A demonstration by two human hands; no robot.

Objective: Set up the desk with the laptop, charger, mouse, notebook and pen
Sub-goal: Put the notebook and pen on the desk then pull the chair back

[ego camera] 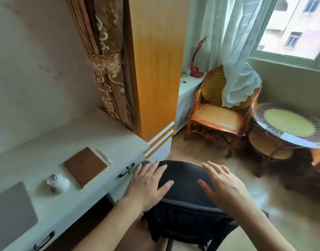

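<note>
On the pale desk (52, 142) at the left lie a shut grey laptop (10, 209) at the near end, a white charger with its coiled cable (57, 182), a brown notebook (85, 166) and a white pen (103, 156) beside the notebook. My left hand (148, 183) is spread with straight fingers over the left side of a black office chair (182, 200). My right hand (222, 183) hovers open over the chair's right side. Neither hand holds anything. No mouse shows clearly.
The desk has drawers with black handles (126, 170). An orange wardrobe (155, 66) stands behind the desk's far end. A wicker chair (222, 113) and a round glass-topped table (291, 127) stand at the right under the window.
</note>
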